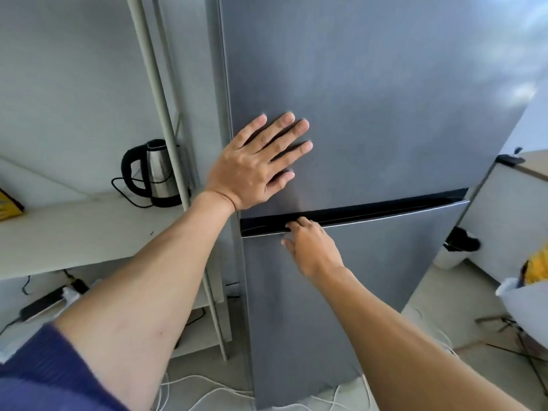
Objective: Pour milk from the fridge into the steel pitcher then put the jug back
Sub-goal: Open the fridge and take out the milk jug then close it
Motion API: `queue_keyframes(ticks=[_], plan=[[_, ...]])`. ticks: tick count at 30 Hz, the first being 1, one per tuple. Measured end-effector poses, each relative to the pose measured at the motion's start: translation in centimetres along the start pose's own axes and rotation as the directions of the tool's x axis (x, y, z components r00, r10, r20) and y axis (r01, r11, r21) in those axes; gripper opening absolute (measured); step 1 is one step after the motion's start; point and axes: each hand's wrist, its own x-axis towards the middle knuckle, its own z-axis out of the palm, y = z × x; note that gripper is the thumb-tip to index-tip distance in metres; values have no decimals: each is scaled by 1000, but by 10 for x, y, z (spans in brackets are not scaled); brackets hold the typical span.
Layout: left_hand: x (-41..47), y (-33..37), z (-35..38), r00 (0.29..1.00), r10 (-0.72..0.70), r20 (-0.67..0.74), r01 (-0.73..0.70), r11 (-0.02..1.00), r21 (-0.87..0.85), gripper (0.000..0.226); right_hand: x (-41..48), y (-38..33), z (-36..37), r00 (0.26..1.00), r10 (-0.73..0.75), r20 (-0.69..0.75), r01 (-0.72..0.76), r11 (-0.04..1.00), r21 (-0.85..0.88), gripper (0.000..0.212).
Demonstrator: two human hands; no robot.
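Here my left hand (255, 161) lies flat against the upper door (370, 93) of the fridge (341, 292), fingers spread wide, palm down near the door's lower left corner, gripping nothing. My right hand (308, 247) sits lower, its fingertips curled into the dark recess (385, 210) that runs between the two doors, the thumb resting against the top edge of the lower door (341, 307). I cannot tell how firmly those fingers hook in, since the recess hides their ends. Both forearms reach up from the bottom of the view, and a dark blue sleeve (44, 375) covers my left upper arm.

Both grey doors sit closed, so whatever is inside stays out of sight; I see no milk jug and no steel pitcher.

Left of the fridge a pale shelf (74, 232) carries a steel kettle (157, 173) with a black handle, its black cord looping across the shelf top. A grey upright post (154, 69) stands between the kettle and the fridge. At the shelf's far left edge a yellow box (9, 206) just shows. Below the shelf a black power strip (44, 304) lies on the floor, and white cables (207, 393) trail past the fridge's base. To the right a white bin (456, 250) with a black lid stands beside a pale counter (510, 218).
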Motion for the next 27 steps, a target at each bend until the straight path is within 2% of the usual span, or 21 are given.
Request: queue_keyframes(ticks=[4, 8, 12, 14, 16, 18, 21, 23, 24, 25, 27], plan=[[-3, 0, 4, 999, -20, -29, 20, 1000, -12, 49, -6, -5, -3, 998, 52, -45, -53, 998, -29, 29], [-2, 1, 1, 998, -26, -53, 24, 999, -33, 48, -36, 2, -15, 998, 15, -60, -18, 998, -59, 24], [-3, 9, -5, 996, -85, 6, 85, 994, -65, 50, -74, 13, -31, 1000, -11, -5, 11, 1000, -18, 24], [-2, 22, -10, 988, -147, 51, 151, 983, -104, 52, -92, 20, -47, 996, 64, 59, -73, 984, 162, 24], [-1, 37, -17, 970, -208, 123, 227, 958, -176, 54, -107, 30, -68, 972, 159, 172, -215, 896, 388, 26], [-3, 53, -23, 949, -251, 189, 293, 924, -245, 46, -121, 40, -88, 951, 203, 235, -293, 838, 461, 35], [-11, 80, -30, 957, -129, 258, 225, 894, -387, 27, -143, 57, -104, 932, 326, 159, -358, 760, 542, 44], [-11, 99, -41, 908, -22, 419, 256, 819, -513, 38, -155, 70, -109, 892, 439, 111, -410, 679, 609, 51], [-8, 110, -49, 851, 16, 525, 308, 795, -523, 47, -161, 76, -115, 877, 465, 119, -432, 658, 617, 58], [-4, 122, -56, 789, 45, 613, 347, 792, -503, 52, -166, 80, -121, 873, 466, 145, -452, 659, 601, 67], [5, 144, -69, 706, 81, 704, 379, 796, -472, 43, -174, 90, -134, 875, 443, 196, -475, 705, 527, 79]])
